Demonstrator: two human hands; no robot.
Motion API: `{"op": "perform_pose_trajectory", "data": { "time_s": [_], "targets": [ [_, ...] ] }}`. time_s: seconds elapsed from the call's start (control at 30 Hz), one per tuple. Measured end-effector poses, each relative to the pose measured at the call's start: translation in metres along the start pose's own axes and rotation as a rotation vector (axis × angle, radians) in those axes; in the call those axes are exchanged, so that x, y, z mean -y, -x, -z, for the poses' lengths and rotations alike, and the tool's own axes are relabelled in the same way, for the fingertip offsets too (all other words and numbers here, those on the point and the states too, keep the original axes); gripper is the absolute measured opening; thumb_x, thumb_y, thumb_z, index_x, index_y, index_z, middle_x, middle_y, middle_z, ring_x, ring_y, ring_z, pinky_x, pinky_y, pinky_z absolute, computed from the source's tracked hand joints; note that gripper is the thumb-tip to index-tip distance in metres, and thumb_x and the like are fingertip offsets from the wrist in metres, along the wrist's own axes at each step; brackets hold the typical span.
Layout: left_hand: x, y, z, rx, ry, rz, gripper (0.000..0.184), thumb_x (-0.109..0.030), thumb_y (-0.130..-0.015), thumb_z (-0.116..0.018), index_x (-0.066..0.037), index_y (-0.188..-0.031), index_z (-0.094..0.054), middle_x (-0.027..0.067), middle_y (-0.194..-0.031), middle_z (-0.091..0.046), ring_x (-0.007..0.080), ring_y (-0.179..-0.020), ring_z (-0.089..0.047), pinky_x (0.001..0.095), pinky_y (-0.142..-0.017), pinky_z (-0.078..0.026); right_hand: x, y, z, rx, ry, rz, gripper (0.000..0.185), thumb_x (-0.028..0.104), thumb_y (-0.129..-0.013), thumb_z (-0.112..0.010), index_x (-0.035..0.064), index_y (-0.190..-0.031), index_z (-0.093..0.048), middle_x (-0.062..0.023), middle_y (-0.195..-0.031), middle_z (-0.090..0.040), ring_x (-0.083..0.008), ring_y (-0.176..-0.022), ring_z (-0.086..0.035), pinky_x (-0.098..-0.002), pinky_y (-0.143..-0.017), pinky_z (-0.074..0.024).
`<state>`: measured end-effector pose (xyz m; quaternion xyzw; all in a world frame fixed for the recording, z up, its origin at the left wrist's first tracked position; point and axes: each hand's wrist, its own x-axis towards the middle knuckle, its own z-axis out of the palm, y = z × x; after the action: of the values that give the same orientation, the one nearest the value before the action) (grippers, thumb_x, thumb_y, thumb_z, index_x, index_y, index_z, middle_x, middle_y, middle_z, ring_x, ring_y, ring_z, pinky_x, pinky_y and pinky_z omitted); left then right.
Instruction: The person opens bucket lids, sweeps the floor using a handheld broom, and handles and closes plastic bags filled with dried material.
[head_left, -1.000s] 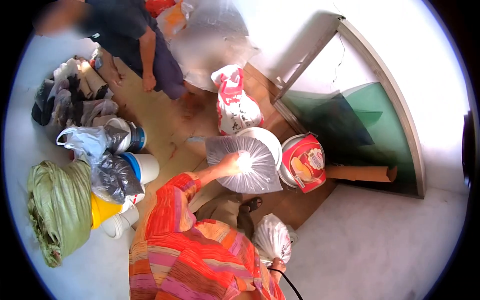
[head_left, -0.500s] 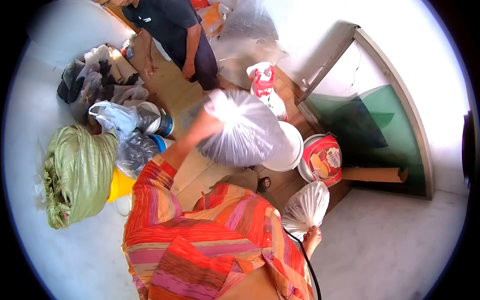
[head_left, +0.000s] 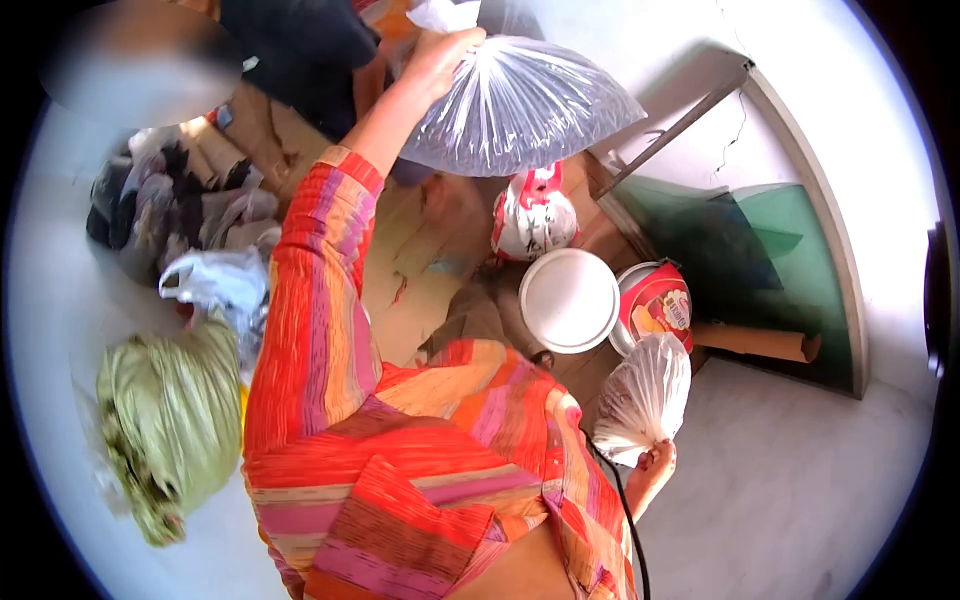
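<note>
Reader: Head view. How does each bag lie from its grip?

Author: The left hand (head_left: 440,62), on the outstretched arm, is clenched around the gathered neck of a large clear bag (head_left: 525,110). The bag lies to the right of this grip, its long axis running across the frame and dipping slightly at the far end. The right hand (head_left: 655,462), lower right, has its fingers closed on the neck of a smaller whitish bag (head_left: 645,390). This second bag extends up the frame from the grip, away from the wearer's body, its long axis nearly upright in the frame.

Reader: What lies between the two bags?

Author: A white round lid (head_left: 569,301) and, above it, a red-and-white sack (head_left: 535,225), its top partly covered by the large bag. In the frame, the right hand is nearer the lid. A red-labelled bucket (head_left: 655,305) stands just beside the lid, on the right; the smaller bag overlaps its lower edge, though contact cannot be told.

Reader: And beyond the left hand?

Author: Another person (head_left: 300,50), in dark clothing, at the upper left, partly blurred.
</note>
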<state>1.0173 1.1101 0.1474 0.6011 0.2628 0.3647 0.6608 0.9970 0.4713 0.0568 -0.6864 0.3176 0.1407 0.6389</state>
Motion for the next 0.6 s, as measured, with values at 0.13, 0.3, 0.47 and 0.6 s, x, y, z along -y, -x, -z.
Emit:
{"op": "perform_pose_trajectory", "data": {
  "time_s": [0.13, 0.3, 0.47, 0.6],
  "targets": [
    [0.071, -0.086, 0.021, -0.02, -0.024, 0.136, 0.017, -0.004, -0.061, -0.064, 0.0, -0.075, -0.055, 0.0015, -0.068, -0.054, 0.0112, -0.058, -0.053, 0.0252, -0.048, -0.039, 0.038, 0.044, -0.069, -0.121, -0.004, 0.004, 0.009, 0.01, -0.066, -0.049, 0.009, -0.074, -0.05, 0.0063, -0.056, -0.036, -0.0042, -0.047, -0.032, -0.0181, -0.043, -0.0252],
    [0.19, -0.156, 0.043, -0.052, -0.083, 0.197, 0.016, -0.007, -0.061, -0.065, -0.002, -0.073, -0.056, 0.0007, -0.067, -0.054, 0.0118, -0.058, -0.051, 0.0272, -0.049, -0.039, 0.062, 0.066, -0.141, -0.188, -0.063, -0.026, 0.01, 0.008, -0.066, -0.049, 0.0082, -0.076, -0.05, 0.0036, -0.056, -0.039, -0.0045, -0.045, -0.031, -0.0169, -0.041, -0.0257],
    [0.262, -0.196, 0.07, -0.123, -0.244, 0.306, 0.017, -0.013, -0.06, -0.066, -0.003, -0.072, -0.058, 0.001, -0.065, -0.054, 0.0124, -0.056, -0.05, 0.0296, -0.05, -0.039, 0.076, 0.08, -0.191, -0.243, -0.082, -0.097, 0.01, 0.008, -0.069, -0.048, 0.0076, -0.079, -0.05, 0.0036, -0.054, -0.039, -0.004, -0.043, -0.031, -0.017, -0.041, -0.0263],
    [0.315, -0.21, 0.094, -0.095, -0.493, 0.319, 0.024, -0.017, -0.061, -0.067, 0.0, -0.077, -0.061, 0.0073, -0.073, -0.062, 0.0178, -0.065, -0.058, 0.0316, -0.059, -0.044, 0.084, 0.077, -0.226, -0.171, -0.038, -0.108, 0.006, 0.011, -0.071, -0.051, 0.0092, -0.078, -0.05, 0.0046, -0.054, -0.039, -0.0035, -0.043, -0.03, -0.0171, -0.041, -0.0255]
  ]
}}
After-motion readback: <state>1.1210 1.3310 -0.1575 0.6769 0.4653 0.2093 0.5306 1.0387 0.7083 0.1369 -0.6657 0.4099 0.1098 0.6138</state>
